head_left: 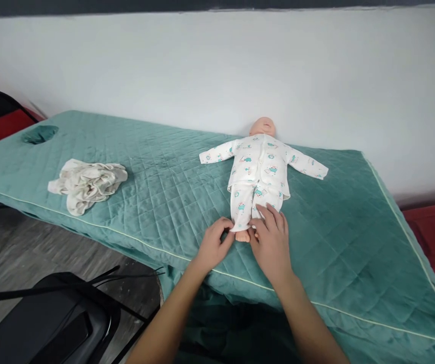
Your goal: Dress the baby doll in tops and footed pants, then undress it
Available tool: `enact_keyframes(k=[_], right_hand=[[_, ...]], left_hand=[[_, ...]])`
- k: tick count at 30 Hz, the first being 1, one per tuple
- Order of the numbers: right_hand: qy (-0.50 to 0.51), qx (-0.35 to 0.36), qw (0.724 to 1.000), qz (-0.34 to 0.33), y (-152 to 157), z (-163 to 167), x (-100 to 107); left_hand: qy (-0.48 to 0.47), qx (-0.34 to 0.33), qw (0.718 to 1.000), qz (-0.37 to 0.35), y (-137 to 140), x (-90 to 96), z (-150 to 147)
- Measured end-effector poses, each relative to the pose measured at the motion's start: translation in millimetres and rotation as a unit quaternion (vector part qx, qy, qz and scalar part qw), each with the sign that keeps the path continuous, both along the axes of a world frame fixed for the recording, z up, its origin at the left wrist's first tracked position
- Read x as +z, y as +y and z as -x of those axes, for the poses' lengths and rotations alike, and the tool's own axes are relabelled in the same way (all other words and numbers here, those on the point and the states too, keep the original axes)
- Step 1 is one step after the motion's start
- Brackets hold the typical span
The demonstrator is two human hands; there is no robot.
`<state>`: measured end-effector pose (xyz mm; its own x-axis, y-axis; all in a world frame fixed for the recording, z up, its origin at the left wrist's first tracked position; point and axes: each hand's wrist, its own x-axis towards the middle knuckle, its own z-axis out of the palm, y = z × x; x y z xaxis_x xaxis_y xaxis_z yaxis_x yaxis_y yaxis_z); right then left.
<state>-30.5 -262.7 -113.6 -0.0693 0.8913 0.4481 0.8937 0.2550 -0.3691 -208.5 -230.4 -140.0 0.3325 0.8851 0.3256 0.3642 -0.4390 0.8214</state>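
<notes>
A baby doll (263,125) lies on its back on the green quilted bed cover, head toward the wall. It wears a white printed jacket (257,161) with both sleeves spread out, and matching pants (242,202). With thumb and index finger, my left hand (213,243) pinches the outer edge of the pants' left cuff. My right hand (272,240) grips the inner side of that same cuff between thumb and fingers, its other fingers over the other leg. One bare doll foot (242,236) sticks out below the cuff; the other is mostly hidden behind my right hand.
A crumpled pale cloth (88,183) lies on the bed (164,202) at the left, near a face hole (40,134). A black chair (50,318) stands at lower left. Red chairs show at the far left and right edges. A white wall (164,65) runs behind the bed.
</notes>
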Motion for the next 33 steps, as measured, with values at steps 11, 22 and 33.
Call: enact_keyframes(k=[11,22,33], right_hand=[[0.089,0.048,0.995,-0.025,-24,-4,6],[0.302,-0.042,0.952,0.009,-34,-35,-18],[0.259,-0.065,0.963,0.027,-28,-33,-31]], left_hand=[[0.034,0.049,0.998,-0.025,-2,-3.4,2],[0.07,0.028,0.982,-0.171,-18,18.4,-15],[0.238,0.068,0.953,-0.177,-11,18.2,-54]])
